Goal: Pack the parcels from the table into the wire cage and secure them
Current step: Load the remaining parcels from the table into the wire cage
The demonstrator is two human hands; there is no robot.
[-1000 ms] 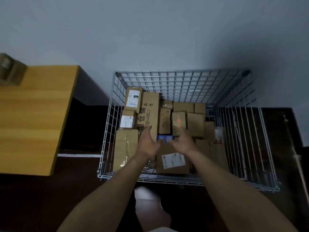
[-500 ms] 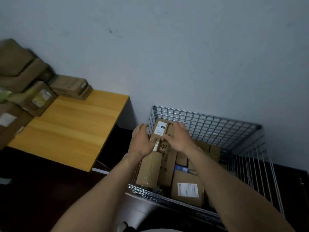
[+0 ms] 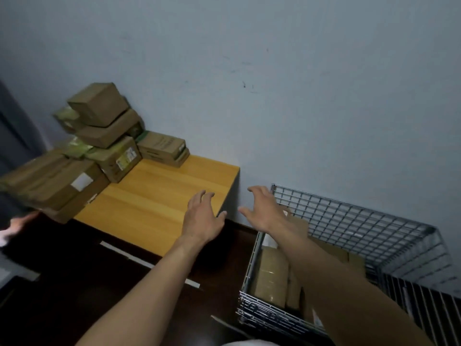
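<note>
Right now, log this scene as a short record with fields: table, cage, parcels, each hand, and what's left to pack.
table: wooden, against the wall, right part bare
wire cage: beside the table's right end, top open
parcels on table: cardboard boxes stacked at the far left
parcels in cage: several, partly hidden by the right arm
left hand: open, empty, over the table's right end
right hand: open, empty, near the cage's left corner
remaining: table stack unpacked
</note>
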